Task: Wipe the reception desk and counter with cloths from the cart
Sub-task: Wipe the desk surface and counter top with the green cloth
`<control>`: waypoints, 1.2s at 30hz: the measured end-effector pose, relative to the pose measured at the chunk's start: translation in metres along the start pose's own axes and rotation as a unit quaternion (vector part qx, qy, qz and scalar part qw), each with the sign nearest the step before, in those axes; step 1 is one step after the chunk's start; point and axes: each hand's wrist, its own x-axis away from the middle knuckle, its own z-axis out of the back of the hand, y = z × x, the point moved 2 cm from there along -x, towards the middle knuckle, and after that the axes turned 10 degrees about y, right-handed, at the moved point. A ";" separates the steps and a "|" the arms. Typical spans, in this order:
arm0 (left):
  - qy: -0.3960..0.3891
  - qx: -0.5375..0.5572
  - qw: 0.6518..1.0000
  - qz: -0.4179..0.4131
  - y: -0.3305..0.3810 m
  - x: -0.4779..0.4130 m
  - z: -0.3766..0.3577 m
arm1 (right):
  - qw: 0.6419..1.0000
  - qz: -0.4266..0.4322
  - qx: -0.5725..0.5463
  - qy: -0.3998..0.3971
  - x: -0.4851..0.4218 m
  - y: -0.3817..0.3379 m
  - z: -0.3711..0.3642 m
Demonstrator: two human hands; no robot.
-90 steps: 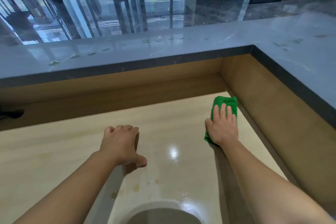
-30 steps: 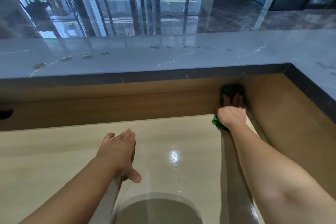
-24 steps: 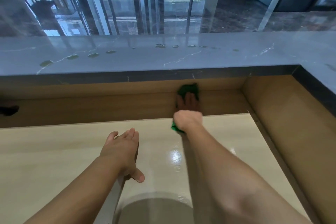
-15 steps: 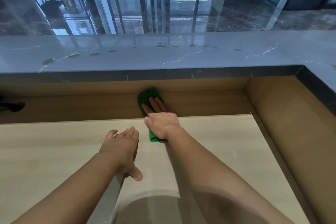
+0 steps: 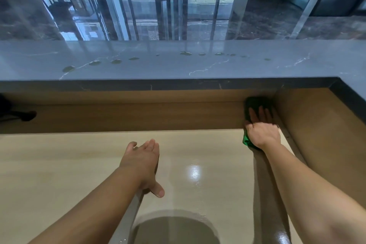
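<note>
A green cloth lies against the brown wooden back panel in the far right corner of the desk. My right hand presses it flat there with straight fingers; part of the cloth sticks out under my wrist. My left hand rests on the beige desk top near the middle, fingers straight and together, thumb out. Above the panel runs the grey marble counter with a row of water drops.
The counter turns toward me along the right side, over a wooden side wall. A dark cable lies at the far left under the counter. A round shadow falls on the desk's near edge. Beyond the counter is a glossy lobby floor.
My right hand slid the cloth along the back panel from the right corner leftward to the middle, then back into the right corner. My left hand stayed where it was.
</note>
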 end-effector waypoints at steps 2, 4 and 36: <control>0.012 0.005 1.000 -0.006 -0.002 0.001 -0.001 | 1.000 -0.022 0.004 -0.006 0.002 -0.012 -0.001; 0.028 0.010 0.999 -0.014 -0.004 0.001 -0.001 | 0.999 -0.036 0.006 -0.008 0.006 -0.028 -0.002; 0.009 -0.009 1.000 -0.001 -0.214 0.073 -0.056 | 0.974 0.198 -0.093 -0.054 0.104 -0.373 -0.009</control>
